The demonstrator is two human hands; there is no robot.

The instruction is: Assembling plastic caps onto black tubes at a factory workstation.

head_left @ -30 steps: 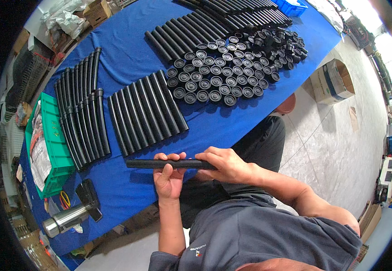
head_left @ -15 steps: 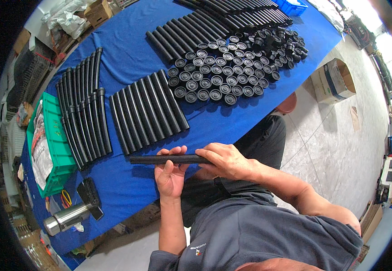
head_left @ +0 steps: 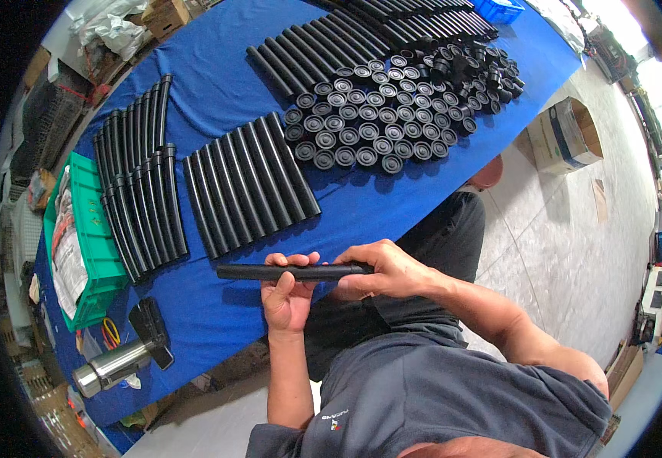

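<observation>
The black tube (head_left: 316, 272) lies across both hands, almost level, near the close edge of the blue-covered surface (head_left: 213, 46). The left hand (head_left: 289, 301) carries it from below, with its fingers closed narrowly around it: the thumb is on the near side and the other fingertips are on the far side. A long part of the tube stands out free to the left of these fingers. The right hand (head_left: 392, 271) is wrapped at the other end, its fingers bent over the tip. A collar (head_left: 359, 267) shows at this end, partly covered by the fingers; it may be the edge of a cap, but from where I stand I cannot tell how far it sits on the tube.

In my judgement, the step in hand is to work at the right end of the tube, probably to seat a cap there. The next move then calls for a firm left grip, while the right fingers push or turn straight along the tube and do not tilt it.

Just beyond the left fingers is a row of plain tubes (head_left: 251, 187), lying side by side. Ahead of the right fingers, beyond a bare strip of cloth, spreads a crowd of round black caps (head_left: 384, 114). Farther to the left of the left fingers lie tubes with thicker ends (head_left: 144, 187), and past them stands a green crate (head_left: 106, 286). Lower on that side, a metal flask (head_left: 113, 370) lies beside a black device (head_left: 150, 332).
</observation>
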